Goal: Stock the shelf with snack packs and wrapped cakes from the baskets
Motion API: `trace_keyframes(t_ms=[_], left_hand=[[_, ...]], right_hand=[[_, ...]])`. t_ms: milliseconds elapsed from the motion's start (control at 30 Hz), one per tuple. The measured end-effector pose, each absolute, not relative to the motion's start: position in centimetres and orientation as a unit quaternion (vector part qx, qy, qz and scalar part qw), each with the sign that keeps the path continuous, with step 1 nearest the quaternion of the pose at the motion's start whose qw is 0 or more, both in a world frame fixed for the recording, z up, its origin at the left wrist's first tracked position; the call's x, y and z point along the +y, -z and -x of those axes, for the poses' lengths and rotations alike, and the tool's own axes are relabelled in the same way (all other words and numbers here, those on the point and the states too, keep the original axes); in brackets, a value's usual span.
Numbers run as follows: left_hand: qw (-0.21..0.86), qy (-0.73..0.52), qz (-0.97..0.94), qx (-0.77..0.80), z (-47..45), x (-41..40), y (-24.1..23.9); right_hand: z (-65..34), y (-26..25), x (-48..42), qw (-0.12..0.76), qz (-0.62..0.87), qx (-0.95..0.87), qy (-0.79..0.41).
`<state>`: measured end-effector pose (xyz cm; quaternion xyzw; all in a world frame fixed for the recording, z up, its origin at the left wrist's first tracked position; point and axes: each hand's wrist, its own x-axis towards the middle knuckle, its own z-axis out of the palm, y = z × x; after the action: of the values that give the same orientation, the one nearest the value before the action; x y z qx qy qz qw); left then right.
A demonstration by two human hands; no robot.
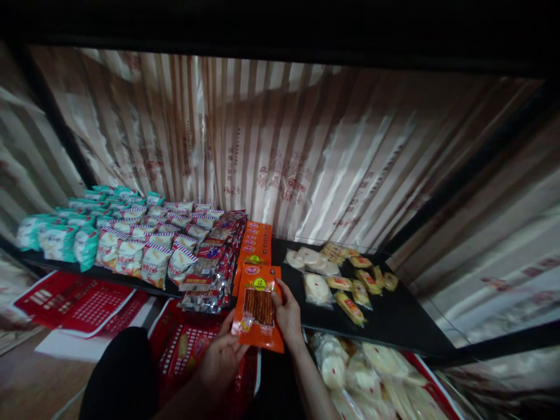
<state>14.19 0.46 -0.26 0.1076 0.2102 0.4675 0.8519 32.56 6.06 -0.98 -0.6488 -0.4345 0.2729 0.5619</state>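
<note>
An orange snack packet (259,306) with a clear window showing brown strips is held upright at the shelf's front edge. My left hand (221,356) grips its lower left corner, and my right hand (286,312) has its right side between thumb and fingers. Just behind it, similar orange packets (256,236) stand in an overlapping row on the black shelf (280,256). To their left lie stacked dark red and silver packets (210,274).
White striped bags (155,262) and teal bags (56,239) fill the shelf's left side. Round white packs (317,289) and yellow packs (350,309) lie at right. Below are red baskets (83,300), one with bagged white items (335,370). A striped curtain (280,146) hangs behind.
</note>
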Motion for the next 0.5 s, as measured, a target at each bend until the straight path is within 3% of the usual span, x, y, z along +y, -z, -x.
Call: trace_keyframes(t_ms=[500], left_hand=[[0.824, -0.479, -0.065, 0.294, -15.8, 3.7, 0.3]], right_hand=[[-32.4, 0.8, 12.8, 0.403, 0.734, -0.512, -0.193]])
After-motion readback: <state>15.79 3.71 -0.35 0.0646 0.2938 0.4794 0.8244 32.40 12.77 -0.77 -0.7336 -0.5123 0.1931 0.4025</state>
